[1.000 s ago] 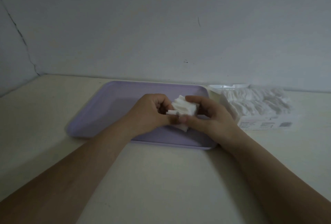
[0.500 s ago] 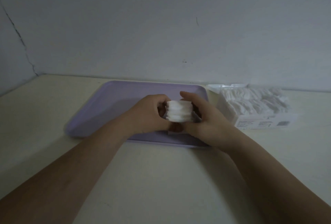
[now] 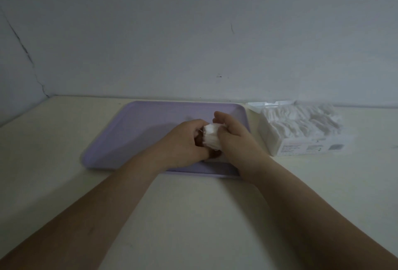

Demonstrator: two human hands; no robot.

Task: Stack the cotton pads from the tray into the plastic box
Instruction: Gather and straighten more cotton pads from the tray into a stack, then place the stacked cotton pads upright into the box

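A small stack of white cotton pads (image 3: 211, 135) sits between both hands, just above the right part of the lilac tray (image 3: 137, 131). My left hand (image 3: 185, 142) grips the stack from the left with curled fingers. My right hand (image 3: 234, 138) holds it from the right, fingers curved over its top. One more pad (image 3: 215, 160) lies flat on the tray under the hands. The clear plastic box (image 3: 301, 131) stands to the right of the tray, its lid open toward the wall, packed with rows of white pads.
The tray and box rest on a cream tabletop (image 3: 193, 215) that meets a pale wall at the back. The box almost touches the tray's right rim. A cracked wall corner is at the far left.
The loose, fanned pads have been squared into a neat stack between both hands. The hands and stack have shifted slightly and now sit closer together, low over the tray.
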